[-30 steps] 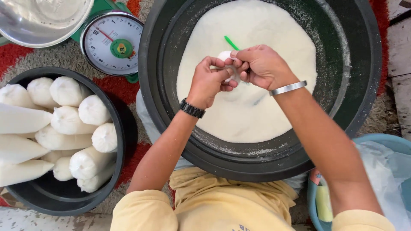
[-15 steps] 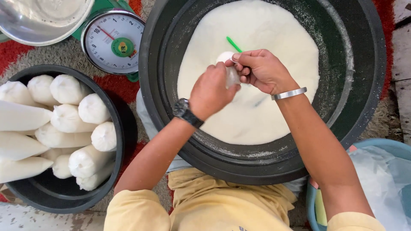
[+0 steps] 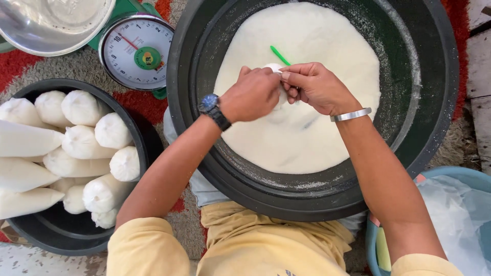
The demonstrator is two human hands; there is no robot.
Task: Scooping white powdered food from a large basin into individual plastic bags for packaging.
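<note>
Since half a second ago the left hand [image 3: 253, 94] has rolled further over the small white bag [image 3: 274, 68], so its knuckles now hide most of what was showing, and the right hand [image 3: 318, 88] has closed in until the two sets of fingers [image 3: 287, 75] meet. Both hands are pinched together on the bag's top, just above the white powder [image 3: 307, 122] in the big black basin [image 3: 440, 102]; the bag itself sits between the fingertips, only a rounded bit peeping out beyond them. It looks like the neck is being twisted or tied, though the fingers cover the spot and I cannot be sure. A green scoop handle [image 3: 280, 55] pokes out of the powder just beyond the fingers. Well off to the left-hand side lies a smaller black tub [image 3: 30, 230] stacked with filled white bags [image 3: 82, 140], and beyond that a green dial scale [image 3: 135, 51] beside a metal bowl [image 3: 51, 25].
</note>
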